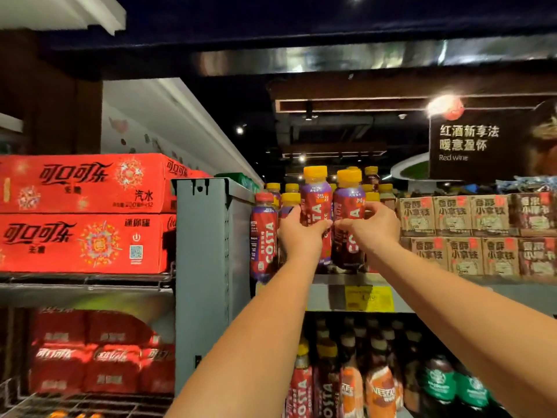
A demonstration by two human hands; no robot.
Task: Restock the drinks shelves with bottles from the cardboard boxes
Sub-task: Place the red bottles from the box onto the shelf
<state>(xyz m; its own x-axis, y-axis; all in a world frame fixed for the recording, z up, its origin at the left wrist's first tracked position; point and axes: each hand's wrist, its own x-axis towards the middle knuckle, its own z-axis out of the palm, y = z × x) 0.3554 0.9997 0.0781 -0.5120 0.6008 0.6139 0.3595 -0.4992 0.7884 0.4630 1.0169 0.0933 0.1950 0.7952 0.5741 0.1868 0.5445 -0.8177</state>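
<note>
Left Costa bottle [316, 206]: yellow cap, purple-and-red label, upright at the front of the upper shelf [331, 280].
Right Costa bottle [349, 212]: same type, upright, just beside the left one. Whether either base rests on the shelf cannot be told.
Stock behind: yellow-capped bottles [372, 176] stand in rows directly behind the pair.
Step in hand: judged to be placement of two bottles at the front of the row.
Next move: likely calls for seating both bases flat, squaring the labels forward, then releasing without tipping the red-capped Costa bottle [263, 233] just to the left.
Left hand [297, 233]: arm extended up and forward; fingers curled round the left bottle's lower body, thumb across its front.
Right hand [375, 226]: arm extended likewise; fingers wrapped round the right bottle's far side, thumb on its front.
Thumbs: tips nearly meet between the bottles.
Neighbours: brown latte cartons [470, 236] to the right; grey upright panel [208, 267] and red Coca-Cola cartons [84, 212] to the left.
</note>
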